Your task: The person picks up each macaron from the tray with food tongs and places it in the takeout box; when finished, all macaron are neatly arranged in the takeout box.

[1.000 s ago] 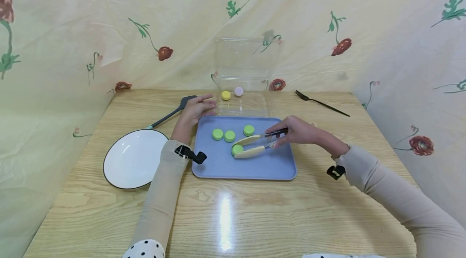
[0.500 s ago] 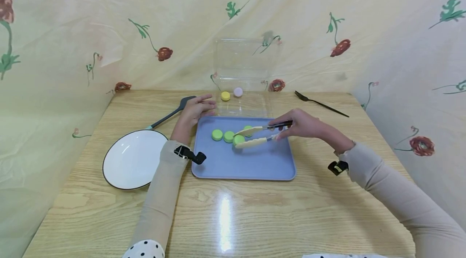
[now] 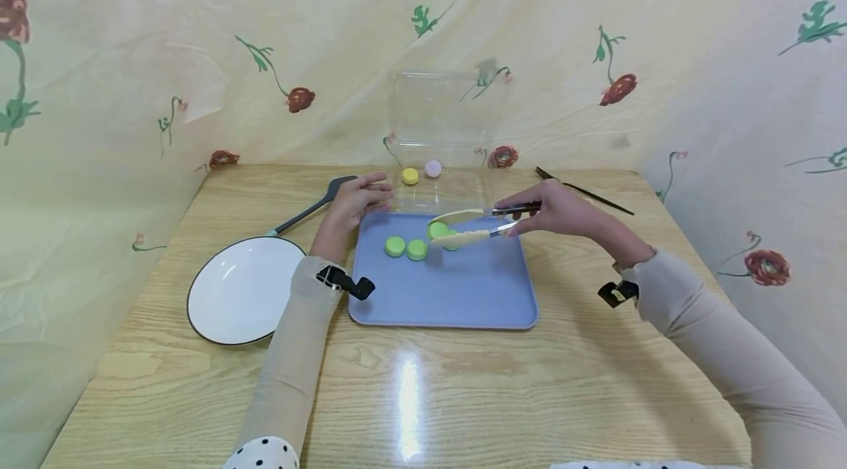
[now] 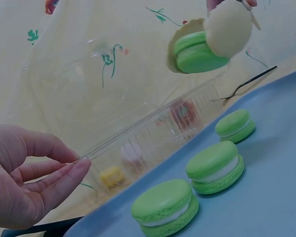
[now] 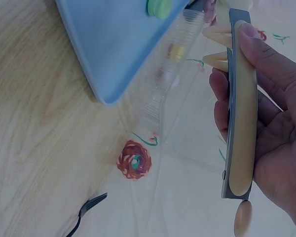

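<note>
My right hand grips food tongs with cream tips and a metal body. Between the tips is a green macaron, lifted above the blue tray near its back edge. Several more green macarons are on the tray, including one at the left and one beside it; another is partly behind the tongs. My left hand pinches the near left rim of a clear plastic box, its lid raised. Inside it are a yellow macaron and a lilac one.
To the left, a white round dish with a dark rim lies partly under my left forearm. A dark spatula lies behind it, its head by my left hand. A black fork lies at the back right.
My right hand has moved the tongs and the green macaron up and back, from the tray's middle towards the plastic box. My left hand has stayed at the box's rim.
</note>
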`<state>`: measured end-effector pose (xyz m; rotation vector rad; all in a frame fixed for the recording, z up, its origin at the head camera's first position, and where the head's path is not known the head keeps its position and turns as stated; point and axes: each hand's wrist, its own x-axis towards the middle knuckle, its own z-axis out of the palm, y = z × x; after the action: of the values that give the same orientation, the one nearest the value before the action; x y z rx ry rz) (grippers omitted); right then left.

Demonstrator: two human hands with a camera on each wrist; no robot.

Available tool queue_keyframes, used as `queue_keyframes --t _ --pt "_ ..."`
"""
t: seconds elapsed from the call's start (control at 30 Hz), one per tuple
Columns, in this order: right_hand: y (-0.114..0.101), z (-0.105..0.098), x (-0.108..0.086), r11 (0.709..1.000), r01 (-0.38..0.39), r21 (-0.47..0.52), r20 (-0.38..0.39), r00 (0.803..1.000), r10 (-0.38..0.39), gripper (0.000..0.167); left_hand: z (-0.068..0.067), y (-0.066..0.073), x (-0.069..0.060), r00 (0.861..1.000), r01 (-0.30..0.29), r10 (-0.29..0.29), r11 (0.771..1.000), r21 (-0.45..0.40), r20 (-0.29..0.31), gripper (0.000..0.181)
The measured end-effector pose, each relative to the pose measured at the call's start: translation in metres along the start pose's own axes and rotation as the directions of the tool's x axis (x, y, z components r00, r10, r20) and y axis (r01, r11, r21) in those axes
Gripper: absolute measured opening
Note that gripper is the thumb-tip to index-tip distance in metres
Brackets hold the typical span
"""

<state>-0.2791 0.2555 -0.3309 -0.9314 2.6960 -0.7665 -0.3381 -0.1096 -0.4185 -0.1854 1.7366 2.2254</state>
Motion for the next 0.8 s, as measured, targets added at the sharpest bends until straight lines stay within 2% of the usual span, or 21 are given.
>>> queue_keyframes --t 0.17,0.47,0.8 --pt "-0.001 -0.007 0.006 0.999 -0.033 0.014 -0.019 0.999 0.033 0.048 -0.001 0.000 0.001 1.000 -0.001 0.001 1.000 0.004 -0.004 0.061" --pt "-0.004 -0.014 0.020 0.993 -0.097 0.061 -0.107 0.989 0.103 0.044 -0.001 -0.002 0.004 1.000 -0.006 0.006 0.999 0.042 -0.012 0.060" --pt "0.007 -0.015 0.040 0.990 -0.098 0.105 -0.164 0.980 0.114 0.042 0.000 0.000 0.000 1.000 -0.030 0.030 0.995 0.100 -0.003 0.059"
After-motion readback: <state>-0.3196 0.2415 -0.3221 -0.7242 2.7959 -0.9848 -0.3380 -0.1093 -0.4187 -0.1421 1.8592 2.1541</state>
